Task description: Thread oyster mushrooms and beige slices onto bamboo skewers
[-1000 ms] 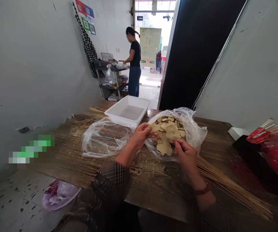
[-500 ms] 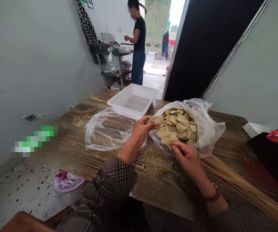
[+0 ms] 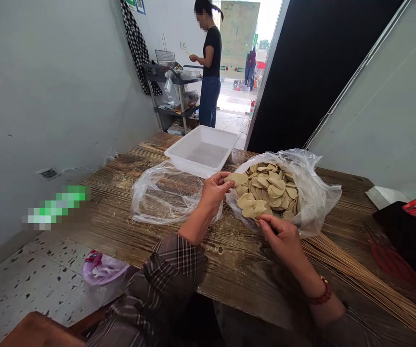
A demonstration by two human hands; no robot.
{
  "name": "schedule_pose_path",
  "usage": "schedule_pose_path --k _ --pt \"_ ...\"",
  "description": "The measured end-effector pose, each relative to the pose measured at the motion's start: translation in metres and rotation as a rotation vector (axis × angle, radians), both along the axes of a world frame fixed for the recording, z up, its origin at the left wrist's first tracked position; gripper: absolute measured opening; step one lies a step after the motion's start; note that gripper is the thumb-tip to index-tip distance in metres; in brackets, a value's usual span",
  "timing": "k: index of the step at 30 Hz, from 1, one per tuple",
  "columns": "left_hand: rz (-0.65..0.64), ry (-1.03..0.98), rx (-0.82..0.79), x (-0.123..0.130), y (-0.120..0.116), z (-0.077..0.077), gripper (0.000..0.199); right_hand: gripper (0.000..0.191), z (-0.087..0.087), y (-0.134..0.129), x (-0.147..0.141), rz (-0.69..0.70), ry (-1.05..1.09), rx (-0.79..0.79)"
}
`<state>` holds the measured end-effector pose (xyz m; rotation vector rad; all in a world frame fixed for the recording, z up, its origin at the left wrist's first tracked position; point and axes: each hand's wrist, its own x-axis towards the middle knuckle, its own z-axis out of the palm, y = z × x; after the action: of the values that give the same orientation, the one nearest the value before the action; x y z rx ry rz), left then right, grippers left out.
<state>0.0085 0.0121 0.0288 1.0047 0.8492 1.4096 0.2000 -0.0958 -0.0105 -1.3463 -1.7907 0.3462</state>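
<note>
My left hand [image 3: 212,193] is closed, pinching a flat, oval, tan slice [image 3: 237,180] between thumb and fingers at the left side of an open plastic bag [image 3: 318,193]. Inside that bag lies a heap of the same tan slices [image 3: 271,187]; what food they are I cannot tell for certain. My right hand [image 3: 280,235] is closed on a thin bamboo skewer, of which only a short bit shows at the fingertips. A few slices [image 3: 254,209] sit right against it at the bag's near edge, seemingly threaded on it.
A white plastic tub [image 3: 202,168] stands at the table's far side. Left of the bag lies a crumpled clear bag [image 3: 168,212]. A bundle of bamboo skewers [image 3: 367,274] rests at the right, near a black box [image 3: 392,224]. Another person [image 3: 211,62] stands by a cart [image 3: 181,82].
My head view has shifted slightly, so everything sits a little further right. Both hands keep their grips. The person at the back now holds up a thin yellowish thing.
</note>
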Motion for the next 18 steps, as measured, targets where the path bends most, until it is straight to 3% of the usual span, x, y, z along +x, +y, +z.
schedule_pose_path --k 18 --pt "0.028 0.037 0.01 0.001 -0.0006 -0.002 0.026 0.027 -0.0053 0.0027 0.0001 -0.008 -0.002 -0.009"
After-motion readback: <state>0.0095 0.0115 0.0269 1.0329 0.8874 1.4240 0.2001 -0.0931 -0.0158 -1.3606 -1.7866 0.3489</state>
